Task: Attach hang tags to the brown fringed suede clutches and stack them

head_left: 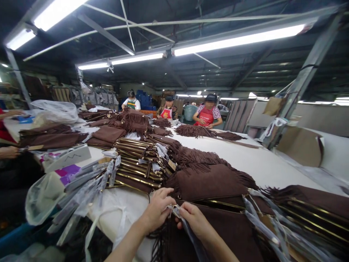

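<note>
My left hand [158,208] is closed, thumb and fingertips pinching the metal clasp [175,206] at the end of a strap. My right hand [192,217] grips the plastic-wrapped strap [194,238] close to that clasp, and the rest of it hangs down between my forearms. Under both hands lies a dark brown bag [212,233] with fringe along its left side. Just beyond it is a brown fringed bag [209,180]. Left of that, several bags with gold zippers [136,163] are stacked. My fingers partly hide the clasp.
More wrapped straps [84,189] hang over the table's left edge beside a clear plastic bag [40,200]. Bags with gold trim [313,211] are piled at the right. Across the white table [261,163] are several co-workers; another person's hand [9,152] shows at far left.
</note>
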A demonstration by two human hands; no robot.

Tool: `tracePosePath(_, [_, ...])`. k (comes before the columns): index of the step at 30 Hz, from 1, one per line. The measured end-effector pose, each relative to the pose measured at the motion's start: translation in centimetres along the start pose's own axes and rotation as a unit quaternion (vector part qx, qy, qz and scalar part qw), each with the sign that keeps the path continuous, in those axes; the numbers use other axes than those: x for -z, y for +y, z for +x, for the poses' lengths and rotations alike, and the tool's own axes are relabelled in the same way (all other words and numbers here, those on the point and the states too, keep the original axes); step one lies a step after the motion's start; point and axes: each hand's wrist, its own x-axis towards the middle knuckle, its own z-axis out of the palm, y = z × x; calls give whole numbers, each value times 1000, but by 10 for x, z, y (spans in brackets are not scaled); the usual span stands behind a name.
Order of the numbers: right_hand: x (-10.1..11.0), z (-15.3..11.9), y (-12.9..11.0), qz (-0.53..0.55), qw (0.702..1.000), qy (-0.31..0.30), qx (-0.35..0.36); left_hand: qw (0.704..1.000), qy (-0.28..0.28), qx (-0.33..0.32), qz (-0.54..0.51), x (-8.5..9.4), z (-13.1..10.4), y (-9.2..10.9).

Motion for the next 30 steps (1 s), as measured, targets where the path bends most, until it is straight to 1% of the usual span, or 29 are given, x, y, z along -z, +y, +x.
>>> tracePosePath(2, [3, 1, 0, -36, 999, -11, -5, 999, -5, 1, -41, -9, 0, -4])
tracePosePath(4, [3, 1, -1, -69, 998, -4, -10, 997, -4, 4, -78, -18, 0, -7])
tracePosePath(5, [2, 1, -2, -83, 996, 6, -1, 996, -4, 6, -91, -22, 0, -9])
tracePosePath(7, [-1, -2, -4, -138, 989, 33, 52, 995, -2, 17, -102, -29, 1, -11])
tracePosePath(8, [-2, -3, -4, -180, 978, 47, 92, 994, 1, 25, -103, -32, 1, -12])
tracePosePath(10, [-2, -4, -4, -275, 945, 58, 170, 994, 4, 32, -103, -34, 2, -14])
tracePosePath(12, [2, -2, -4, -347, 913, 47, 209, 994, 4, 33, -108, -35, 2, -15])
tracePosePath(15, [13, 1, -5, -411, 885, 3, 219, 993, 0, 31, -115, -34, 1, -15])
tracePosePath(17, [19, 2, -7, -443, 872, -4, 210, 993, -3, 28, -114, -32, 2, -13])
tracePosePath(19, [22, 1, -9, -463, 863, 5, 203, 994, -5, 24, -109, -32, 2, -12])
tracePosePath(21, [23, 0, -9, -460, 862, 14, 212, 994, -7, 22, -109, -31, 2, -10])
tracePosePath(22, [23, 0, -8, -447, 866, 14, 223, 994, -8, 23, -110, -31, 2, -10])
tracePosePath(26, [23, -3, -5, -368, 894, 2, 257, 992, -3, 34, -120, -31, 2, -8])
tracePosePath(30, [26, -11, -7, -311, 917, -1, 250, 989, -1, 43, -138, -29, 2, -6])
